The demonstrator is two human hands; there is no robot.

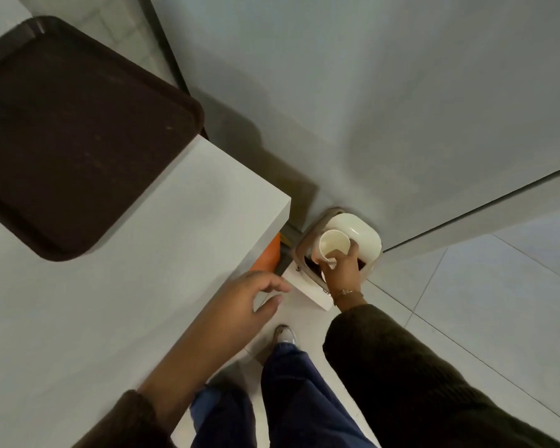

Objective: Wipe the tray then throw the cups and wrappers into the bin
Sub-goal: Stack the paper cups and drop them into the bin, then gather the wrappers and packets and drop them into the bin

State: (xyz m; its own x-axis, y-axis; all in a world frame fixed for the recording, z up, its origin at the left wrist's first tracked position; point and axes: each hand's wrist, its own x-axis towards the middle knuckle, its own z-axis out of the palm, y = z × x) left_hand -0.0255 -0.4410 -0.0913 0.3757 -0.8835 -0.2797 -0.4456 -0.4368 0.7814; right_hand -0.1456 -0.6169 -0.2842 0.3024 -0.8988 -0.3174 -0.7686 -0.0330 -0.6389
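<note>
While the right hand grips the pale cup by its lower wall, mouth tilted up toward the camera, the cup hangs just over the dark opening of the bin, which stands on the floor off the bench's right corner, lid raised behind. A straight drop seems all that is needed. The left hand hovers slack and holds nothing at the bench's right edge; the brown tray lies bare toward the far left. No writing is legible.
</note>
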